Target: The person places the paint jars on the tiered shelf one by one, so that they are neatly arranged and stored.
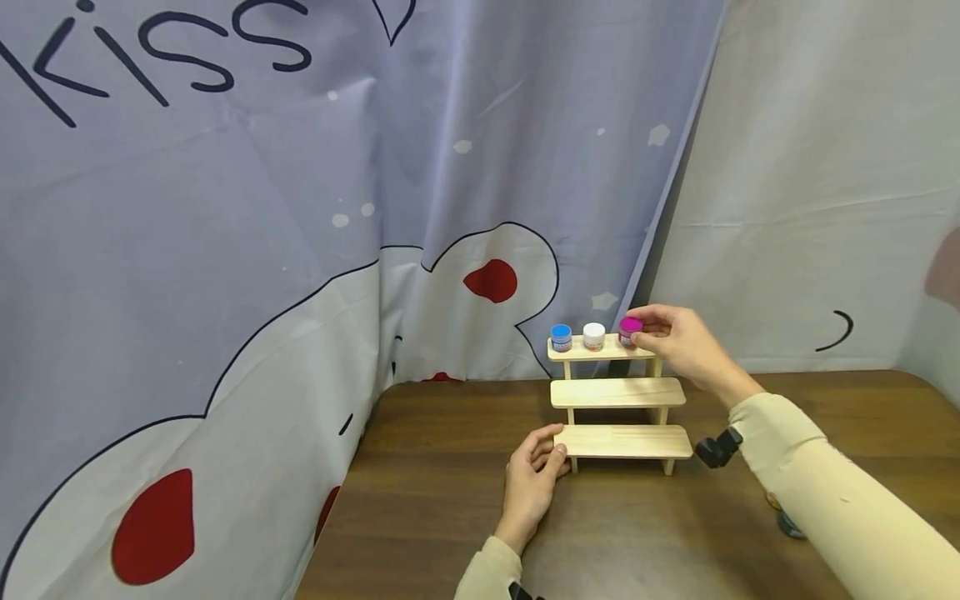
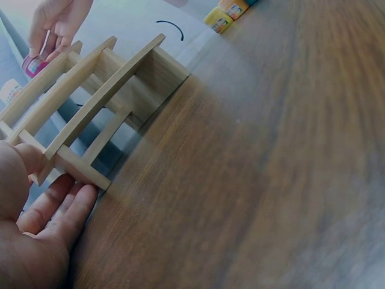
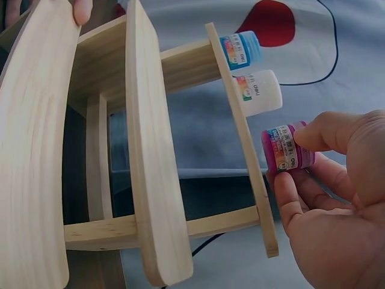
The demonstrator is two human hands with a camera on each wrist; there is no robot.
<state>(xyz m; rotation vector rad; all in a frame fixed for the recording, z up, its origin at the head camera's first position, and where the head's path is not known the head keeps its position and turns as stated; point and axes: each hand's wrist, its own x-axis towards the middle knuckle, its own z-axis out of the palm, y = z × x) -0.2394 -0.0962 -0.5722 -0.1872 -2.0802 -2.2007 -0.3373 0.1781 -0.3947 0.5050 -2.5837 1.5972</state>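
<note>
A three-tier wooden display stand (image 1: 618, 392) stands on the table. My right hand (image 1: 688, 343) pinches a magenta paint jar (image 3: 281, 148) between thumb and fingers at the right part of the top tier. In the right wrist view, a narrow gap shows between this jar and the tier. To its left on the same tier sit a white paint jar (image 1: 594, 337) and, at the far left end, a blue paint jar (image 1: 561, 338). My left hand (image 1: 529, 483) grips the left end of the bottom tier, thumb at the board's edge and fingers beneath, beside the leg.
The brown wooden table (image 1: 435, 500) extends to both sides. Past the stand, yellow and orange jars (image 2: 218, 20) show in the left wrist view. A dark green jar (image 1: 790, 525) is partly hidden by my right sleeve. Printed curtains (image 1: 480, 167) hang behind the table.
</note>
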